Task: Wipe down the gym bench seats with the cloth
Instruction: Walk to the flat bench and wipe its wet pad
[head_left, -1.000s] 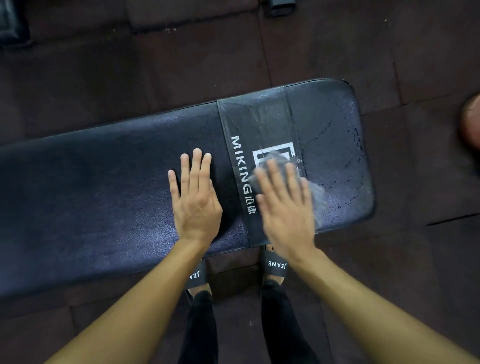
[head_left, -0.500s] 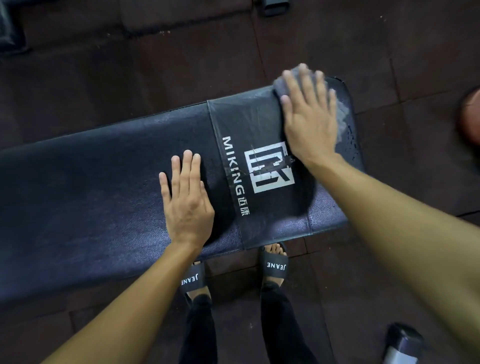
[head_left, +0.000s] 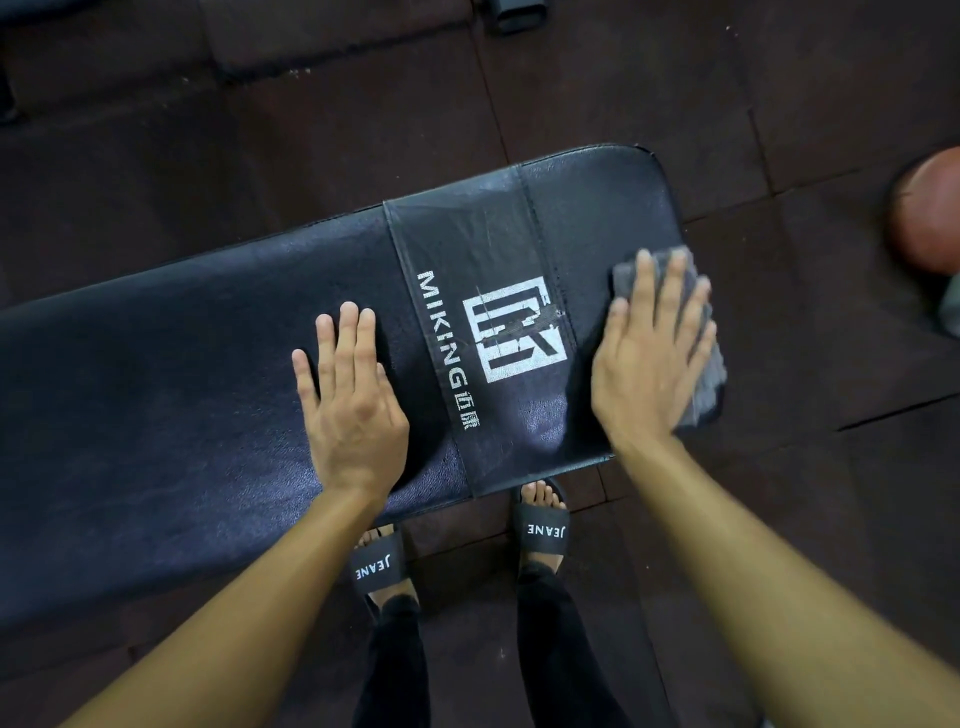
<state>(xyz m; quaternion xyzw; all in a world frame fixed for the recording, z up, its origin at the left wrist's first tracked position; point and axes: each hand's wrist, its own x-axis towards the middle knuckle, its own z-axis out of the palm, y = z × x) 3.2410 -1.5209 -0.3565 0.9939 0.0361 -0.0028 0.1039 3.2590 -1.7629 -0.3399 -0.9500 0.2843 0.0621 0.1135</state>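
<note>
Black padded vinyl of the bench seat (head_left: 156, 415) runs in from the left edge of the frame, its far left end cut off. Your left hand (head_left: 353, 410) lies flat on it at centre left, fingers straight and together, holding nothing, much where it was half a second ago. Just right of it a smoother band crosses the pad, printed in white with "MIKING", two characters too worn to read, and a square logo (head_left: 514, 330) scuffed through its middle. Below the pad's near edge, your two black slides (head_left: 379, 569) each read "JEANE". Your right hand (head_left: 649, 358) presses the grey cloth (head_left: 709, 379) with straight, spread fingers at the pad's right end, toward its near corner; half a second ago it was up at the far edge of that end, and a second ago it lay over part of the logo. Most of the cloth is hidden beneath the palm, and its right side reaches past the pad's end. At the right edge of the frame a reddish-brown ball (head_left: 930, 213) is cut off and blurred
</note>
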